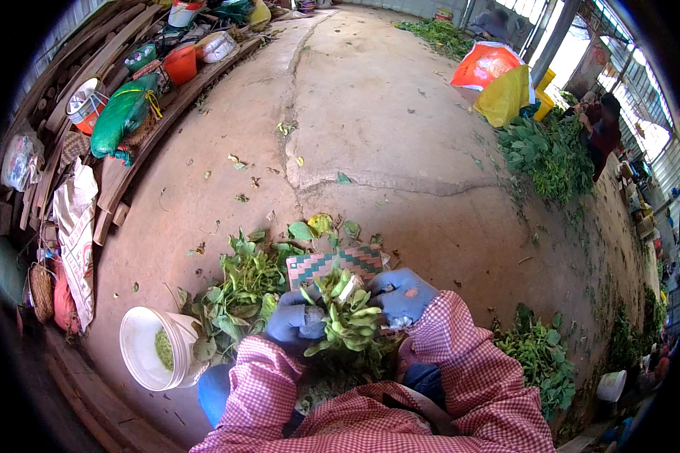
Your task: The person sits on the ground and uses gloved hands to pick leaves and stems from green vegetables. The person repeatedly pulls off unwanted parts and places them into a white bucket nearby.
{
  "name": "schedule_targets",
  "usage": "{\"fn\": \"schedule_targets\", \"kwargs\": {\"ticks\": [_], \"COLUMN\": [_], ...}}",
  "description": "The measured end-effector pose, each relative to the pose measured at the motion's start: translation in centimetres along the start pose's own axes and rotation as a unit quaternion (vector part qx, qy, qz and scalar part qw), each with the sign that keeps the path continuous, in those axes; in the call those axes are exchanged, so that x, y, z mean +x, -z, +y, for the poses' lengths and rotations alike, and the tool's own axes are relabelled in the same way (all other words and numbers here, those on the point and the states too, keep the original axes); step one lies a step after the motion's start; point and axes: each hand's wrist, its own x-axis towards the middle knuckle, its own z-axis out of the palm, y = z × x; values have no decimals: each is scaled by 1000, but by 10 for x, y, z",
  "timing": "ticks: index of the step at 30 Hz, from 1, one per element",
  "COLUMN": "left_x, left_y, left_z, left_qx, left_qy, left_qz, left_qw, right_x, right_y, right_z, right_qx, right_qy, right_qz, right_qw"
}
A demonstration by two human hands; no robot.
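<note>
My two hands wear blue-grey gloves, with red-and-white checked sleeves behind them. Between them is a bunch of green bean pods on stems. My left hand is closed around the left side of the bunch. At the right side of the pods is my right hand, its fingers curled; whether it grips a pod is hidden. Beyond the hands lies a woven mat piece, pink and green. Leafy plants with pods are heaped at the left. A white plastic bucket, tilted toward the camera, holds some small green contents.
More leafy plants lie at the right. Wooden planks at the left carry a green sack and an orange bucket. Far right, a person sits by a large plant heap; another person is further back.
</note>
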Motion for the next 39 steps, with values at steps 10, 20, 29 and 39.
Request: {"fn": "schedule_targets", "kwargs": {"ticks": [10,20,29,39], "left_x": [6,5,2,-1], "left_y": [17,13,14,-10], "left_z": [3,4,2,7], "left_qx": [-9,-7,6,6], "left_qy": [-47,-30,-6,-21], "left_qz": [20,37,-37,70], "left_qw": [999,999,999,997], "right_x": [-8,-16,-18,-17], "right_y": [-33,-44,-35,-39], "right_z": [-1,-7,-14,-18], "right_qx": [18,131,340,-97], "right_qy": [102,199,71,289], "right_qz": [86,51,-16,69], "right_qw": [991,970,937,950]}}
